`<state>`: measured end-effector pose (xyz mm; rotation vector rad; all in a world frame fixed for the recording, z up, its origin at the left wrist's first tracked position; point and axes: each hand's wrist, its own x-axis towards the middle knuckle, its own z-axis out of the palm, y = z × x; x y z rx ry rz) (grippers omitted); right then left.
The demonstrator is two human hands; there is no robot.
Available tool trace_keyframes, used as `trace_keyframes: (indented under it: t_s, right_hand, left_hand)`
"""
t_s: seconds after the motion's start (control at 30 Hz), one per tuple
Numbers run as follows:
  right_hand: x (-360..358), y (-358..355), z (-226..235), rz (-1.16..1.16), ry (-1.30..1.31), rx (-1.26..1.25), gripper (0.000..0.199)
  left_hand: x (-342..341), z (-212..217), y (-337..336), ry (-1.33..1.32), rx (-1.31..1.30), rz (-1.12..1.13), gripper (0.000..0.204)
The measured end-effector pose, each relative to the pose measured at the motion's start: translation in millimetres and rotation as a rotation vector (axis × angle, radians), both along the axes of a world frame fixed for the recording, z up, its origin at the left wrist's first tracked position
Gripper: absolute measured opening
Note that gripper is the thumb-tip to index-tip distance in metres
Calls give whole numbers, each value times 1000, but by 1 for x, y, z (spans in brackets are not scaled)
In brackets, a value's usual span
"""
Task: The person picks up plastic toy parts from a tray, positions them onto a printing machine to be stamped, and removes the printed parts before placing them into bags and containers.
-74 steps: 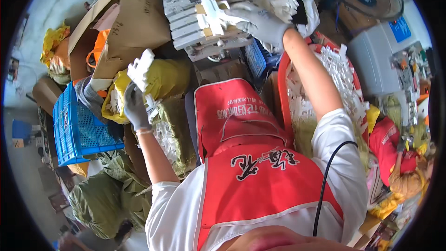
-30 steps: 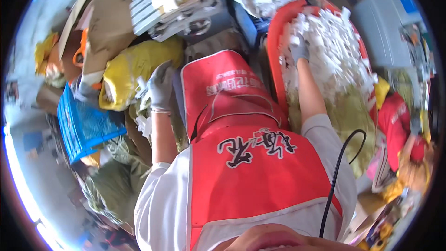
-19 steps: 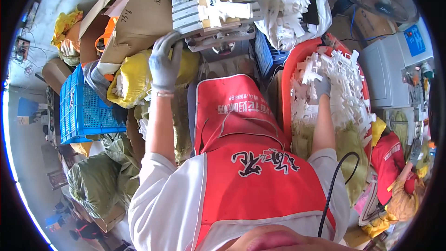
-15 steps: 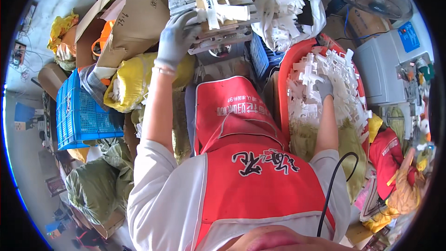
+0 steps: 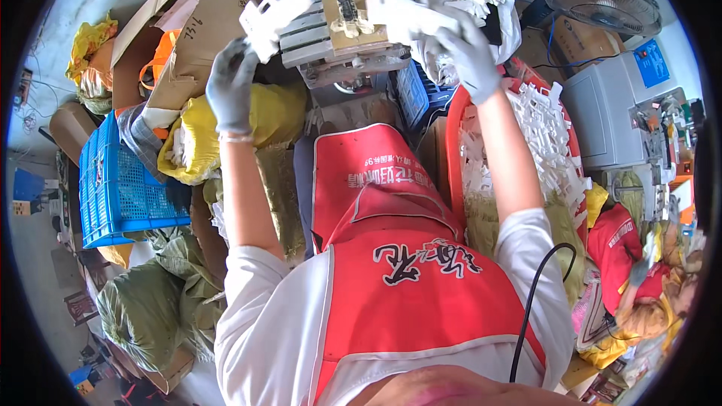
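Blue basket over on the left, then the left hand, nearly closed, pinching a white plastic piece by a slatted grey machine bed, tan block sitting on that, second white piece at the block's right edge in the right hand, closed on it too, then a red tub of white parts

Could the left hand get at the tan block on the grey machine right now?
Probably yes: the left hand is near the tan block, with nothing fixed visibly between them, though the white part in its grasp would likely get in the way.
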<state>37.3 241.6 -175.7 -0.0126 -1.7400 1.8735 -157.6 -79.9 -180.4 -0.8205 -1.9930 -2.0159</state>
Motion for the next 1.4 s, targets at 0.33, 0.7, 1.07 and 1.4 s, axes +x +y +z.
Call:
trace_keyframes:
  t_s: [0.33,0.7,1.07,1.4]
  right_hand:
    - [-66,14,10,217,-313,680,43]
    - [129,90,-86,-282,-468,482,32]
    - [209,101,-234,-301,-1594,1129,47]
    - [174,98,-233,-413,-1493,836,48]
  left_hand:
    - [59,-71,-161,-156,-189,505,22]
    - [140,-159,-269,-519,-282,800,30]
    - [90,-154,-125,-158,-782,276,24]
    - [126,-149,-44,-200,-736,-98,23]
